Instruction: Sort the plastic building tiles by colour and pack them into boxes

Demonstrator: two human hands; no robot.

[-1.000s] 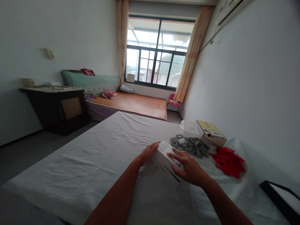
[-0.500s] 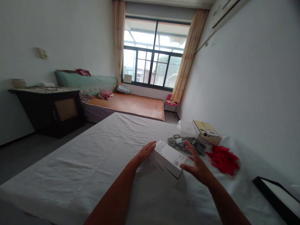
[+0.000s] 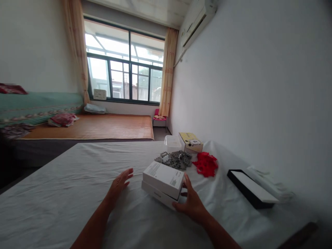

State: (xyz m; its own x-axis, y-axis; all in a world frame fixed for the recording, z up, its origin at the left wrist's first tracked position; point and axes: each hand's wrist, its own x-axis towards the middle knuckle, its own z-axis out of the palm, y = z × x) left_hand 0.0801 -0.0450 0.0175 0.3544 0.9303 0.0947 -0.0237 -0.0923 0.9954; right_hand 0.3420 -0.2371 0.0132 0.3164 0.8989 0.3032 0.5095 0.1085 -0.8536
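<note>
A white box [image 3: 164, 179] with a printed label lies on the white sheet, its lid sitting a little off the lower part. My right hand [image 3: 191, 204] grips its near right corner, thumb on the side and fingers under the edge. To the left of the box, apart from it, my left hand [image 3: 119, 184] rests on the sheet with its fingers stretched out.
Behind the box lie a heap of grey puzzle-like pieces [image 3: 174, 159], a red heap [image 3: 206, 164], a yellow carton [image 3: 191, 141] and a clear container [image 3: 172, 142]. A black tray [image 3: 251, 188] sits at the right by the wall. A low bed [image 3: 88, 127] stands beyond.
The view swung to the right. My left hand let go of the box and moved left onto the sheet. My right hand, open half a second ago, now holds the box's near corner.
</note>
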